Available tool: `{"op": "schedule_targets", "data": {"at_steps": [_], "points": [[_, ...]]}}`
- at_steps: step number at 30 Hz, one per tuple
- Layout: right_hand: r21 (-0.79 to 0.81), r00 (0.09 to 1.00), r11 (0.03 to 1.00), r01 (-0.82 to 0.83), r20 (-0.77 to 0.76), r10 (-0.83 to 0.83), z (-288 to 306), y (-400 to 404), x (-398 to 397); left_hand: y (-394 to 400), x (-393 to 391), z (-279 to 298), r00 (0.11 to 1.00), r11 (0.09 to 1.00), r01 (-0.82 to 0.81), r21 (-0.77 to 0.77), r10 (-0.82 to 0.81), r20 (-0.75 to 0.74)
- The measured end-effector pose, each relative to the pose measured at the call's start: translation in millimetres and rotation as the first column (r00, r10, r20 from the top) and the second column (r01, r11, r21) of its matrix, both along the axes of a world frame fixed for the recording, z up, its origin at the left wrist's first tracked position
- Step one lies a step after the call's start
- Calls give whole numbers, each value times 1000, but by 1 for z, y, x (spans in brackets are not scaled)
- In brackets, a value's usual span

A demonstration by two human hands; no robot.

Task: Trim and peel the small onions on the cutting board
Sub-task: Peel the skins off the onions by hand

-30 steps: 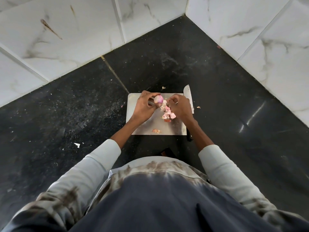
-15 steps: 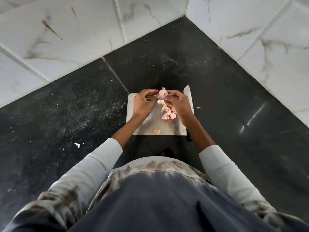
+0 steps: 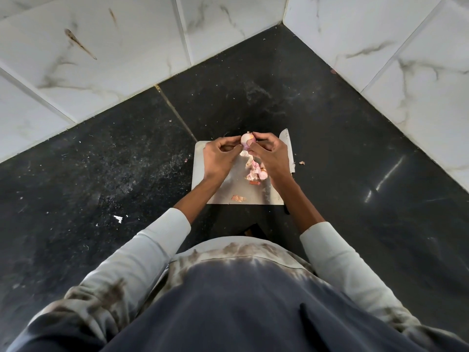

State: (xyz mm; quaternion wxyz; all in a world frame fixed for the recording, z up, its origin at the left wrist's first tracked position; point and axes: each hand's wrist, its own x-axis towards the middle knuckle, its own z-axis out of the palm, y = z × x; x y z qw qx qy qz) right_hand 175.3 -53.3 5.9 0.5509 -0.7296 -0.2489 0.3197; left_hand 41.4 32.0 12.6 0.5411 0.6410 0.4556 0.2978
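A small pale pink onion (image 3: 245,141) is pinched between the fingertips of both hands above the far edge of the steel cutting board (image 3: 203,174). My left hand (image 3: 220,158) holds it from the left. My right hand (image 3: 270,154) grips it from the right, thumb and finger on its skin. Below the hands a heap of pink peelings (image 3: 255,172) lies on the board, with one more scrap (image 3: 238,198) near the front edge. A knife blade (image 3: 285,139) pokes out behind my right hand at the board's right side.
The board rests on a black granite counter (image 3: 330,148) in a corner of white marble-tiled walls (image 3: 101,59). Small peel scraps (image 3: 301,163) and a white fleck (image 3: 118,218) dot the counter. My grey sleeves and dark apron fill the lower view.
Both hands have lifted the onion away from me toward the board's far edge and closed in on it. A strip of skin has come off and hangs below the onion.
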Motion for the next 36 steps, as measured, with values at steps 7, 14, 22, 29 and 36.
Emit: {"op": "schedule_targets", "data": {"at_steps": [7,14,22,29,36], "points": [[15,1000,1000,3,-15,-3,2,-2,-1,0,3,-1,999,999,-29,-39,30,13],[-24,1000,1000,20,-11,-20,-3,-8,-6,-8,3,-8,997,997,-63,-54,61,-37],[-45,998,998,47,44,-45,-4,-15,-19,-15,3,-12,984,995,-77,57,85,-154],[15,942,992,122,-318,-111,2,-21,-8,-15,-1,-5,997,999,-3,41,6,-79],[72,931,990,121,-354,-88,9,-19,-8,-14,1,3,1000,998,-7,55,7,-1]]}}
